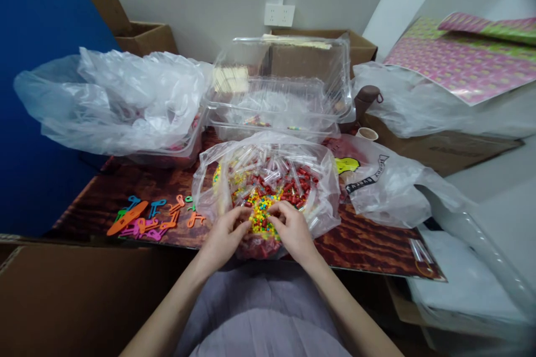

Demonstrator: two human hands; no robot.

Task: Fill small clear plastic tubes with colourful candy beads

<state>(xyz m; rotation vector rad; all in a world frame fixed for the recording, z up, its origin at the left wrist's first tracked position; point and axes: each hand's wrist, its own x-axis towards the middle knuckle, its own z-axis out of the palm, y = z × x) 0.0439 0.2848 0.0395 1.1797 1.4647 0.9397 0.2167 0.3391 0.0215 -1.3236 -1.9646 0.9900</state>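
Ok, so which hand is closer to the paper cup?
Right. The right hand is at the open bag, nearer the viewer than the paper cup and left of it; the left hand is farther left.

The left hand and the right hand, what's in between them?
In the head view, small bright pieces, mostly yellow, lie between the left hand and the right hand, in the open plastic bag.

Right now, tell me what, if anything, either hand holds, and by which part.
It cannot be told: the left hand and right hand are at the small coloured pieces; anything pinched is too small to see.
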